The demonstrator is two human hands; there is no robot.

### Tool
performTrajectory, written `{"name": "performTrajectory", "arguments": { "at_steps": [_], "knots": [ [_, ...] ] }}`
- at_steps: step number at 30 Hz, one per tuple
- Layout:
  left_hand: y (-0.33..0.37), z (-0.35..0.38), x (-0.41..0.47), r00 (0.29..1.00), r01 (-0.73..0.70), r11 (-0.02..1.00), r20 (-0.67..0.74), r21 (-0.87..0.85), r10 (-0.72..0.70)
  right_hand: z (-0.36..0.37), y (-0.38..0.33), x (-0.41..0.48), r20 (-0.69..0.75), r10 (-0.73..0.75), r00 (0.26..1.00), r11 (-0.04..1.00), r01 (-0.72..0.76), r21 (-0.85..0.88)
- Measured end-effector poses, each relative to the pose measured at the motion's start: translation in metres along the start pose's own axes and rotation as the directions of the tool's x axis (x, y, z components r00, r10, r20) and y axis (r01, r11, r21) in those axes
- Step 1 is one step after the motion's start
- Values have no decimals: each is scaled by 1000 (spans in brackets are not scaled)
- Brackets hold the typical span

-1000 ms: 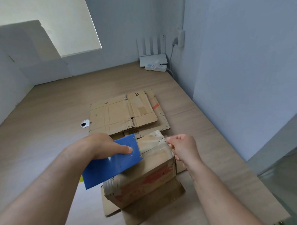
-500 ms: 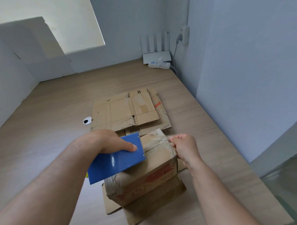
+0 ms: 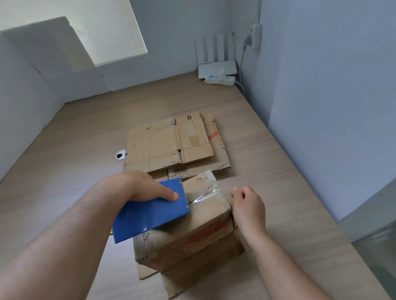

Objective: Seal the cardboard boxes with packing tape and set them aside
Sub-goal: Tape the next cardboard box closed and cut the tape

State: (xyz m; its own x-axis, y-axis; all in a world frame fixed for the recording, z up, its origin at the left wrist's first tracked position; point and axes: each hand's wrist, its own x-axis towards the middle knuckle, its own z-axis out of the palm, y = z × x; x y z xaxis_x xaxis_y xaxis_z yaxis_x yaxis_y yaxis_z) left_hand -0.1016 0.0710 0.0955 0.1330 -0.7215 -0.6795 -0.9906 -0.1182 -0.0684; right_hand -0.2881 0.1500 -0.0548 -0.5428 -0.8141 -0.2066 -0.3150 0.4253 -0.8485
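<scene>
Blue tape dispenser (image 3: 151, 212), brown box (image 3: 189, 230) with red print

"8" on flattened cardboard (image 3: 188, 136)

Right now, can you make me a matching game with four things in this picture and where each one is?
Things:
1. blue tape dispenser
2. taped box
3. flattened cardboard
4. white router

Places:
A. in the far corner by the wall
B. lying flat behind the box
C. held in the left hand
D. under the dispenser, nearest the camera

Pairs: 1-C, 2-D, 3-B, 4-A
</scene>
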Motion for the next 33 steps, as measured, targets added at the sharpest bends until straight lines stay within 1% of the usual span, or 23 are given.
{"name": "performTrajectory", "arguments": {
  "at_steps": [1,2,4,5,6,8,10,13,18,21,24,26,28,33],
  "knots": [
    [0,-1,0,1000,6,1000,7,-2,-6,0,-8,-1,-39,-45,998,999,45,5],
    [0,-2,-1,1000,10,1000,14,-4,-10,1,-17,-2,-32,-95,995,995,94,-24],
    [1,-3,-4,1000,7,1000,18,-5,-7,10,-30,-7,40,-166,985,977,170,-132],
    [2,-4,-5,1000,1,1000,19,-9,-1,16,-32,-9,48,-165,985,972,170,-162],
    [1,-5,-5,1000,-8,1000,24,-16,8,20,-32,-10,40,-145,989,977,150,-154],
    [-5,-9,-6,998,-28,998,54,-62,31,22,-29,-10,37,-98,995,993,100,-58],
    [-17,-13,-7,990,-44,981,124,-187,68,19,-30,-5,58,-65,996,997,62,43],
    [-38,-14,-10,970,-58,914,194,-401,147,16,-35,-3,84,-32,996,992,21,122],
    [-71,1,-6,938,-97,842,233,-531,255,20,-43,-8,117,-20,993,993,6,119],
    [-106,11,-5,924,-93,823,260,-560,281,28,-45,-9,93,-25,995,991,12,135],
    [-159,27,-5,906,-59,831,321,-552,277,29,-43,-8,66,-29,997,992,21,126],
    [-188,38,-4,900,-35,816,336,-577,277,31,-44,-8,70,-34,997,994,26,110],
    [-201,50,-3,900,-33,789,325,-613,290,35,-47,-8,66,-39,997,994,32,103],
    [-207,68,-2,895,-55,751,301,-657,329,39,-48,-9,41,-32,999,995,28,96]
  ]
}}
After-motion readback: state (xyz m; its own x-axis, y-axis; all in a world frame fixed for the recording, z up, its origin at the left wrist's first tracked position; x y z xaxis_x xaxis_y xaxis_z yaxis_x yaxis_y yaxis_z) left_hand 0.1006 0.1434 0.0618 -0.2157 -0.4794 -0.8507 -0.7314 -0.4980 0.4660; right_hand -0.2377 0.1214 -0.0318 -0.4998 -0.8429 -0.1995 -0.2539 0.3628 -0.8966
